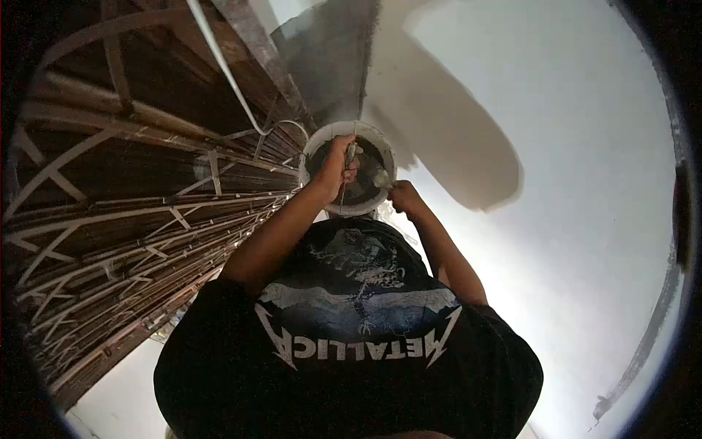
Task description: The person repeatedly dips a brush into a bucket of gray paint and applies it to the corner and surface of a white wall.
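A round, pale-rimmed bucket (pixel 314 143) stands in front of my chest with dark grey wet mortar (pixel 363 192) inside. My left hand (pixel 338 167) reaches over its opening, fingers closed around the handle of a plastering trowel (pixel 352 151); the thin blade appears nearly edge-on. At the right side of the rim, my right hand (pixel 406 198) is closed on a small tool that looks like a trowel (pixel 382 178). Its pale, smeared end is inside the bucket, over the mortar. My fingers hide most of its handle.
Brown metal trusses (pixel 124 190) fill the left side. A white pipe or cable (pixel 227 69) comes down towards the bucket. On the right is a white wall (pixel 585 146) bearing a large grey-beige coated patch (pixel 468 146). A darker grey strip (pixel 329 66) lies beyond the bucket.
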`<action>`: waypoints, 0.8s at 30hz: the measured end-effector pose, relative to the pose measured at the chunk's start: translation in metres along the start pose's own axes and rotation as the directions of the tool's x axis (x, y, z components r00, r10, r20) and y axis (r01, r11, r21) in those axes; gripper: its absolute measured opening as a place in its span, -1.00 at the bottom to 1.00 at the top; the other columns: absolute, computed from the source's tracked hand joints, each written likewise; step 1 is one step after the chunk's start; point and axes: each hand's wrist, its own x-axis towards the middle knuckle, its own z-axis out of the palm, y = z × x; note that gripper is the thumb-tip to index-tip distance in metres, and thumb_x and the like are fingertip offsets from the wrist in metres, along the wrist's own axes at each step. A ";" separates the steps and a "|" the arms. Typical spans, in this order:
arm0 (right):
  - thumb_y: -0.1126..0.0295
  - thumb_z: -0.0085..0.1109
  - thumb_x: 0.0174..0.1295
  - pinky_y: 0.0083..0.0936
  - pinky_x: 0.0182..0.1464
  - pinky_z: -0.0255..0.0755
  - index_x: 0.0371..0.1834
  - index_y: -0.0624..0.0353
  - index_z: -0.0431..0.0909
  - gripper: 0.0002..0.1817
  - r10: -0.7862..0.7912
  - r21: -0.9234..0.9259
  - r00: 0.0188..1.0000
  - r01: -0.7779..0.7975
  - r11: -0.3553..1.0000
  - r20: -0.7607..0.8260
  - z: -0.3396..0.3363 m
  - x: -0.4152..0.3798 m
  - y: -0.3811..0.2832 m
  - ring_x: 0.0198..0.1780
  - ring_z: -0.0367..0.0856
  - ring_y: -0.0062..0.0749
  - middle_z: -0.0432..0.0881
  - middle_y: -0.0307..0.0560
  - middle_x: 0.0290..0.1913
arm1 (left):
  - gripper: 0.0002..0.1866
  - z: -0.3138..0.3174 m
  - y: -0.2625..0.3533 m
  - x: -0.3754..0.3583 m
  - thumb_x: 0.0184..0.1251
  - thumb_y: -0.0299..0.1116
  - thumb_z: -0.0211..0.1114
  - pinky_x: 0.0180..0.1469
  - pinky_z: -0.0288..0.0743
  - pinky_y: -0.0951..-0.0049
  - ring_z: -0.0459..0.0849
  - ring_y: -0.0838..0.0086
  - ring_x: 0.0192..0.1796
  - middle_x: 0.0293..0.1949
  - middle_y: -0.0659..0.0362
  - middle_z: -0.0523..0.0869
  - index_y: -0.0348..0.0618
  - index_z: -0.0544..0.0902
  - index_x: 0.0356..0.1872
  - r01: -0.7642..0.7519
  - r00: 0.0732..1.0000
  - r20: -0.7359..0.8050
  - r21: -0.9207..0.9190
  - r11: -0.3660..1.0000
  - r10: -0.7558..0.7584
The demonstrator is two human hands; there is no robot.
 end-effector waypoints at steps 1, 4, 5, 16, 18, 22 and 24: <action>0.34 0.30 0.01 -0.24 -0.16 0.48 -0.33 0.08 0.70 -0.84 -0.191 -0.322 0.976 0.216 0.922 0.110 0.008 0.014 0.006 -0.30 0.67 -0.21 0.67 0.10 -0.35 | -0.46 0.000 0.001 -0.007 0.29 0.22 -0.02 -0.50 0.13 0.53 0.25 0.61 -0.64 -0.59 0.33 0.37 -0.10 0.44 -0.10 -0.012 1.000 0.012 -0.048 0.999 0.013; 0.44 0.21 -0.03 -0.27 -0.36 0.44 -0.46 0.16 0.65 -0.92 -0.338 -0.220 0.941 0.329 0.918 -0.005 0.059 0.091 0.069 -0.45 0.63 -0.24 0.62 0.07 -0.51 | -0.48 0.004 0.002 -0.003 0.30 0.18 -0.01 -0.50 0.13 0.57 0.23 0.63 -0.63 -0.58 0.33 0.35 -0.13 0.44 -0.14 -0.049 0.998 0.028 -0.076 0.996 0.051; 0.43 0.22 -0.02 -0.29 -0.35 0.44 -0.49 0.17 0.63 -0.93 -0.203 0.083 0.976 0.209 0.974 -0.074 0.070 0.101 0.077 -0.45 0.61 -0.24 0.61 0.04 -0.51 | -0.48 0.006 -0.002 -0.005 0.30 0.17 -0.03 -0.50 0.13 0.57 0.23 0.63 -0.62 -0.58 0.32 0.35 -0.14 0.44 -0.13 -0.047 0.998 0.036 -0.081 0.996 0.050; 0.38 0.05 0.25 -0.18 -0.41 0.39 -0.37 0.20 0.50 -0.87 0.410 0.986 0.902 -0.164 0.035 0.135 0.058 0.106 0.013 -0.49 0.47 -0.25 0.49 -0.06 -0.46 | -0.41 0.028 0.006 -0.025 0.34 0.10 -0.19 -0.38 0.18 0.42 0.28 0.53 -0.54 -0.55 0.26 0.37 -0.29 0.47 -0.02 -0.088 0.995 0.041 -0.073 0.993 0.091; 0.43 0.03 0.25 -0.19 -0.46 0.35 -0.38 0.21 0.50 -0.89 0.377 0.987 0.920 -0.142 0.078 0.102 0.063 0.111 0.015 -0.52 0.45 -0.25 0.48 -0.05 -0.49 | -0.44 0.030 0.006 -0.027 0.33 0.08 -0.17 -0.39 0.16 0.45 0.27 0.55 -0.54 -0.54 0.27 0.36 -0.25 0.47 -0.04 -0.086 0.995 0.046 -0.070 0.994 0.090; 0.49 0.02 0.23 -0.22 -0.55 0.28 -0.39 0.22 0.49 -0.92 0.385 0.971 0.918 -0.171 0.164 0.097 0.055 0.101 0.003 -0.55 0.43 -0.25 0.48 -0.03 -0.49 | -0.49 0.032 0.003 -0.027 0.31 0.09 -0.14 -0.40 0.14 0.53 0.24 0.58 -0.54 -0.53 0.30 0.35 -0.18 0.45 -0.07 -0.072 0.994 0.074 -0.060 0.996 0.076; 0.52 0.02 0.21 -0.23 -0.56 0.27 -0.39 0.23 0.48 -0.94 0.412 0.977 0.902 -0.187 0.106 0.128 0.054 0.100 0.002 -0.56 0.43 -0.25 0.48 -0.01 -0.49 | -0.49 0.031 0.001 -0.026 0.32 0.08 -0.14 -0.40 0.14 0.54 0.24 0.59 -0.54 -0.53 0.30 0.35 -0.18 0.45 -0.07 -0.057 0.995 0.084 -0.067 0.996 0.063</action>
